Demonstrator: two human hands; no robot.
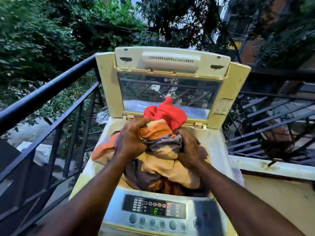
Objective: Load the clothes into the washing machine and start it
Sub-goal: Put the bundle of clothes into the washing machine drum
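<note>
A cream top-loading washing machine (109,82) stands in front of me with its glass lid (170,89) raised upright. A bundle of clothes (162,160) in orange, tan and grey patches sits over the drum opening, with a red garment (168,113) on top at the back. My left hand (131,138) grips the bundle's left side. My right hand (189,149) grips its right side. Part of the cloth hangs over the machine's left rim. The control panel (155,210) at the near edge has a lit green display and a row of round buttons.
A black metal railing (47,97) runs along the left, close to the machine. A cream ledge (272,166) and dark metal stairs (276,116) lie to the right. Trees fill the background beyond the balcony.
</note>
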